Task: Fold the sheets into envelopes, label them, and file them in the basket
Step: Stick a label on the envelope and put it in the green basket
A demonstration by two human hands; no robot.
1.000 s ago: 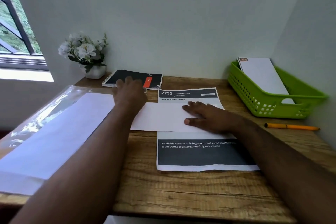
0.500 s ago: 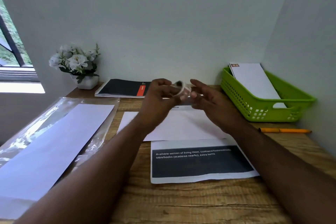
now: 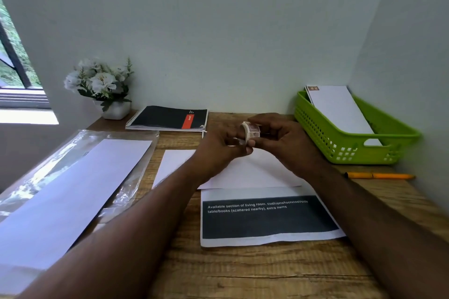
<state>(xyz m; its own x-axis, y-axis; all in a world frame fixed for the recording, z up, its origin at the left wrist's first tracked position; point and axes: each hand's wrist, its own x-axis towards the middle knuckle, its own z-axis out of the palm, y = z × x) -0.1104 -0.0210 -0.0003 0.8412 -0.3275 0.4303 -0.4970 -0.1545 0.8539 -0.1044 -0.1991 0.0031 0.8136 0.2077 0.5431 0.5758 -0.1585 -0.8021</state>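
White sticker roll (image 3: 250, 131) pinched between left hand (image 3: 220, 147), right hand (image 3: 284, 139)

Both forearms reach in from the bottom corners and converge mid-frame, hands raised off the counter and nearly touching. Left hand (image 3: 223, 145) is knuckles-up, fingers curled inward, thumb and fingertips pinched on a small roll of stickers (image 3: 250, 131). Right hand (image 3: 284, 139) faces it with fingers bent and thumb side toward the left hand, fingertips pinched at the same roll from the far side; both wrists are roughly level, sleeves bare.
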